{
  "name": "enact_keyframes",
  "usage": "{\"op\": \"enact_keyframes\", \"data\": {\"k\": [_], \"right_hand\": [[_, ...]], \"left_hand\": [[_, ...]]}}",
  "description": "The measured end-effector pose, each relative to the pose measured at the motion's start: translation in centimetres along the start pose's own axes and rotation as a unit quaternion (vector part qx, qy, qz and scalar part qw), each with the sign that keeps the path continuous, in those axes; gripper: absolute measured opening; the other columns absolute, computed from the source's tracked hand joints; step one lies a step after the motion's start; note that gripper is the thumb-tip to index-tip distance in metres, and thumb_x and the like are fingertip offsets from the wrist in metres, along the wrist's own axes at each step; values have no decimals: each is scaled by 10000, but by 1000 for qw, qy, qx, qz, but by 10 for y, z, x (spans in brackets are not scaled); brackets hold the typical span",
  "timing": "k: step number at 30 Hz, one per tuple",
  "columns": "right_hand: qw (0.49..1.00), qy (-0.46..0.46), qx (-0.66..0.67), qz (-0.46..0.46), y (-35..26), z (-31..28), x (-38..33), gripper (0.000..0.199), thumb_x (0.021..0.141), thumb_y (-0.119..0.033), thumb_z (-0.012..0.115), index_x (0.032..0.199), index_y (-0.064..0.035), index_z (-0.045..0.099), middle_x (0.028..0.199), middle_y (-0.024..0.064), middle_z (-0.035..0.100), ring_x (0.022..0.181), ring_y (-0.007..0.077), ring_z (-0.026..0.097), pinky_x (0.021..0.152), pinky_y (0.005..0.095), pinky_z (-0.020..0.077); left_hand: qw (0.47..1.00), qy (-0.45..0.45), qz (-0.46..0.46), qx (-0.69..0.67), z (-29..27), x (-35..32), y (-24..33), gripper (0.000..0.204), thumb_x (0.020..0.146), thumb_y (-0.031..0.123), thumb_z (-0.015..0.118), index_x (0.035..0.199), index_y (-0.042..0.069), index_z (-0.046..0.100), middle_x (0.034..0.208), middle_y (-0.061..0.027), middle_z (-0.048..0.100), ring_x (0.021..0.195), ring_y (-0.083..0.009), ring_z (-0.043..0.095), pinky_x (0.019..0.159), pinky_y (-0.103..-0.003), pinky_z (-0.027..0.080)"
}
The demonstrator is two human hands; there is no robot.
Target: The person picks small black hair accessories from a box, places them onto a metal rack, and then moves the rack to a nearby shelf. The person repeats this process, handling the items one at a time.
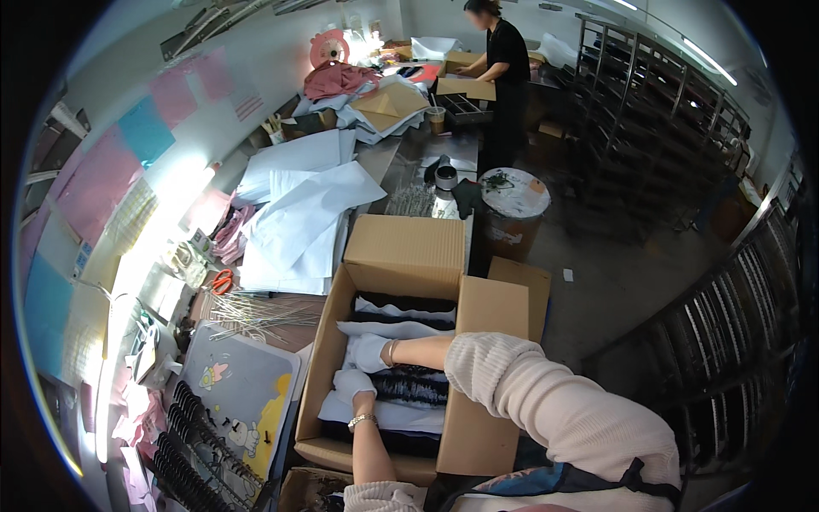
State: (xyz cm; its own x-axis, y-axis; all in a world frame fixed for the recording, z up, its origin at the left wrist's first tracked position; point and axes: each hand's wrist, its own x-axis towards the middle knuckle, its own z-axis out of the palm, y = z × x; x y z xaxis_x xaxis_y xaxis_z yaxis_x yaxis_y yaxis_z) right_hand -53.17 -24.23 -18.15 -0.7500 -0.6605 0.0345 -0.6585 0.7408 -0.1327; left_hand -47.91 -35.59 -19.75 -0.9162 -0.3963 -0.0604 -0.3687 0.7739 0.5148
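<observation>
An open cardboard box point(405, 243) stands before me, filled with dark bundles point(409, 388) lying crosswise between white sheets point(388, 416). Both of my hands wear white gloves and reach into it. My left hand point(351, 386) lies at the left end of a shiny black bundle, near the box's left wall. Just beyond it, my right hand point(368, 352) comes in from the right and touches a white sheet. The two hands are close together. White glove against white sheet hides the fingertips, so their grip is unclear.
Left of the box lie thin metal rods point(256, 316), orange-handled scissors point(222, 282) and a grey cartoon mat point(243, 375) with black hooked pieces. White sheets point(311, 213) are piled beyond. A round drum point(514, 200) stands far right of the box. A person point(503, 64) works at the far table beside dark racks point(640, 94).
</observation>
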Motion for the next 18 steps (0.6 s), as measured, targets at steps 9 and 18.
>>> {"op": "enact_keyframes", "data": {"k": [9, 18], "right_hand": [[998, 5, -64, 14, 3, -20, -10, 246, 886, -267, 556, 905, -167, 780, 916, 62, 756, 886, 285, 716, 827, 427, 517], [995, -18, -101, -11, -43, -98, 6, 308, 875, -342, 585, 907, -98, 771, 991, 139, 742, 904, 302, 715, 888, 446, 521]], "left_hand": [[980, -142, 58, 130, -27, -3, 25, 425, 988, 353, 440, 1192, 62, 673, 1156, -199, 705, 1083, -371, 682, 921, -478, 524], [931, -178, 299, 109, -137, -5, 0, 295, 933, 265, 525, 996, 105, 765, 1117, -166, 722, 1084, -364, 675, 874, -469, 559]]}}
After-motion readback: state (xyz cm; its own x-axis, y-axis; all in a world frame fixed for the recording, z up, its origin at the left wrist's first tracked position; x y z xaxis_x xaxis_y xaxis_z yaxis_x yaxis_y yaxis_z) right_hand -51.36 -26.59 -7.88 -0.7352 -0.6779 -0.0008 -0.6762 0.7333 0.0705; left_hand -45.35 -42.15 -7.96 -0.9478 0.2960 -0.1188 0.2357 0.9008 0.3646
